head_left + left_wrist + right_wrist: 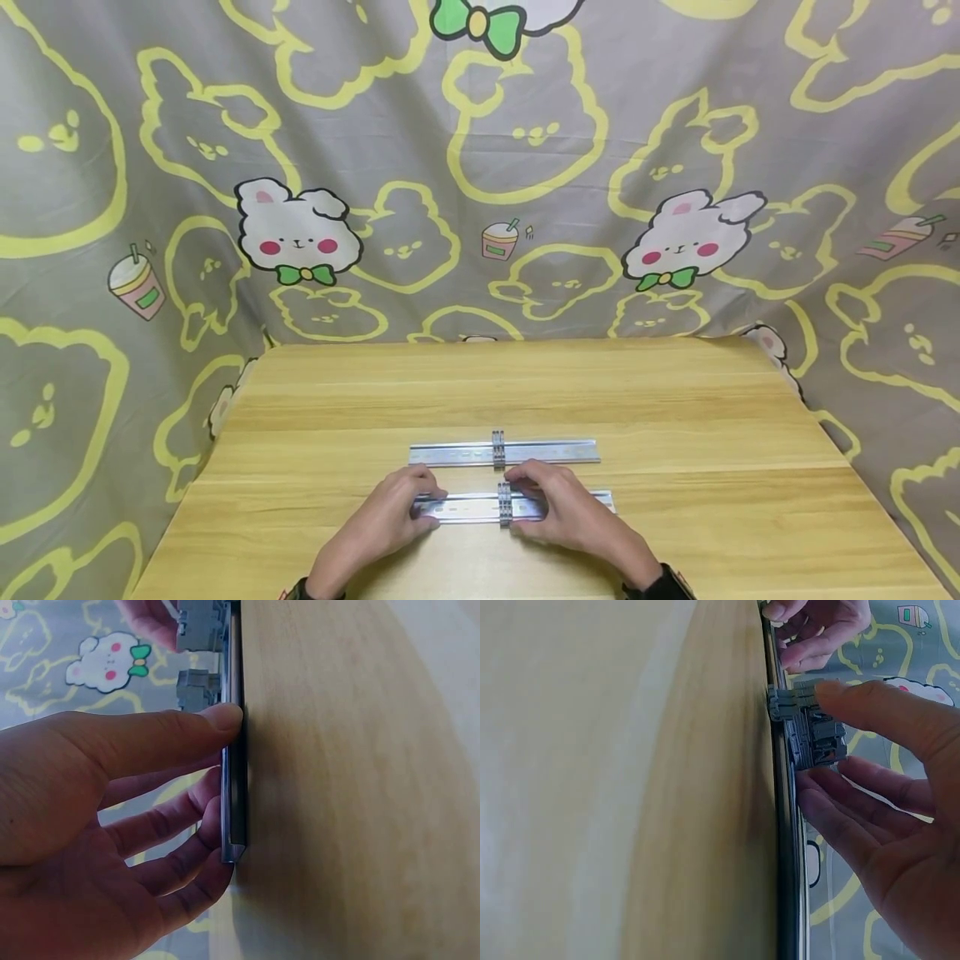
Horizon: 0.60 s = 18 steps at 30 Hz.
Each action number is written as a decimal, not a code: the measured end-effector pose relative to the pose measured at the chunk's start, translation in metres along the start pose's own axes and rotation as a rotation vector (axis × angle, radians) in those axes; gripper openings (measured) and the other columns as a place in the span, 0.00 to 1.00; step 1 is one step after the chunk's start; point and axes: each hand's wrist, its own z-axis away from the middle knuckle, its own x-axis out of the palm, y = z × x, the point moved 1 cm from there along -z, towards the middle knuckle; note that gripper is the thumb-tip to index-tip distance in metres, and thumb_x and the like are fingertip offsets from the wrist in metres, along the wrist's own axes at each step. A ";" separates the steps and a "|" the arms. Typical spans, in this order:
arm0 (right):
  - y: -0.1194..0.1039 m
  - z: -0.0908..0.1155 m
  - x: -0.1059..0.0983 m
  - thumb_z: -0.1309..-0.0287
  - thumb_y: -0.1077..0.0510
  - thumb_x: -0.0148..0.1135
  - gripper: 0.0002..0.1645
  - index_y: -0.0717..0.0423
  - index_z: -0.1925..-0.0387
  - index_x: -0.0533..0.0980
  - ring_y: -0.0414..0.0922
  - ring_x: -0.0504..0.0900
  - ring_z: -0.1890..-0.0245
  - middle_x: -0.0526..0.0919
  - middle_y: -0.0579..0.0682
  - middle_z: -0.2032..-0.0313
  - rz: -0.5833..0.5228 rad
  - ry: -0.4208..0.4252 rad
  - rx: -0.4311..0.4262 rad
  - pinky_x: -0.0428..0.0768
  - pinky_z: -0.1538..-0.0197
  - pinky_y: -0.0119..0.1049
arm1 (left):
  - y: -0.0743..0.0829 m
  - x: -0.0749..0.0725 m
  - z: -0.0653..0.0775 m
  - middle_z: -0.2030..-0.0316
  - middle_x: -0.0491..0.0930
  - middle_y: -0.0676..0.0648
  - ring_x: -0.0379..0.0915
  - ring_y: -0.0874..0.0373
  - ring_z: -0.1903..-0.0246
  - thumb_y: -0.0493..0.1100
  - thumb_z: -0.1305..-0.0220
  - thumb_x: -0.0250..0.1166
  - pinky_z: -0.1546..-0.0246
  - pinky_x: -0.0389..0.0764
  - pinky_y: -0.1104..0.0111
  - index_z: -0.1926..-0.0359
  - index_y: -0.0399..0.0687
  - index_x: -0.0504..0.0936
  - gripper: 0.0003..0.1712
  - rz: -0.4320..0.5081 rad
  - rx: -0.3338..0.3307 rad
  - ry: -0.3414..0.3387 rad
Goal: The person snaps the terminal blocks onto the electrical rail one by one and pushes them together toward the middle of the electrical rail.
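A slotted metal DIN rail (467, 508) lies nearest the person on the table. My left hand (393, 510) grips its left end, thumb along the near edge and fingers at the far edge. Several grey terminal blocks (505, 505) sit side by side across this rail, near its middle. My right hand (561, 505) pinches these blocks; in the right wrist view its thumb (847, 701) presses on the grey block body (810, 724), with the other fingers behind. Farther off, a second DIN rail (450, 454) lies roughly parallel, carrying its own grey terminal blocks (498, 450).
Both rails lie on a wood-grain table (315, 400). A grey curtain (405, 158) with yellow outlines and rabbit prints hangs behind the table and along both sides.
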 end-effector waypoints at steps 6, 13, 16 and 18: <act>0.004 0.009 -0.023 0.60 0.53 0.78 0.34 0.59 0.48 0.78 0.47 0.80 0.50 0.82 0.50 0.50 0.140 -0.038 0.040 0.81 0.45 0.47 | 0.000 0.001 0.000 0.65 0.80 0.52 0.76 0.58 0.65 0.38 0.54 0.76 0.63 0.84 0.63 0.61 0.41 0.88 0.15 -0.002 0.011 0.003; 0.013 0.026 -0.050 0.62 0.59 0.77 0.21 0.52 0.62 0.80 0.43 0.73 0.65 0.75 0.44 0.63 0.293 -0.136 0.168 0.79 0.62 0.40 | -0.001 0.000 -0.001 0.65 0.80 0.52 0.76 0.59 0.65 0.39 0.53 0.75 0.62 0.84 0.63 0.61 0.41 0.88 0.15 -0.025 0.022 0.003; 0.015 0.028 -0.051 0.63 0.62 0.75 0.19 0.52 0.65 0.79 0.41 0.71 0.67 0.73 0.42 0.66 0.311 -0.135 0.168 0.77 0.65 0.36 | -0.002 0.000 0.000 0.65 0.80 0.52 0.76 0.59 0.64 0.39 0.53 0.75 0.61 0.84 0.63 0.60 0.41 0.88 0.16 -0.027 0.025 0.002; 0.017 0.028 -0.051 0.64 0.63 0.74 0.18 0.52 0.66 0.79 0.41 0.71 0.68 0.74 0.42 0.67 0.313 -0.130 0.161 0.77 0.66 0.35 | -0.002 0.000 0.000 0.65 0.80 0.52 0.76 0.59 0.64 0.39 0.53 0.75 0.60 0.84 0.63 0.60 0.41 0.88 0.16 -0.024 0.025 0.003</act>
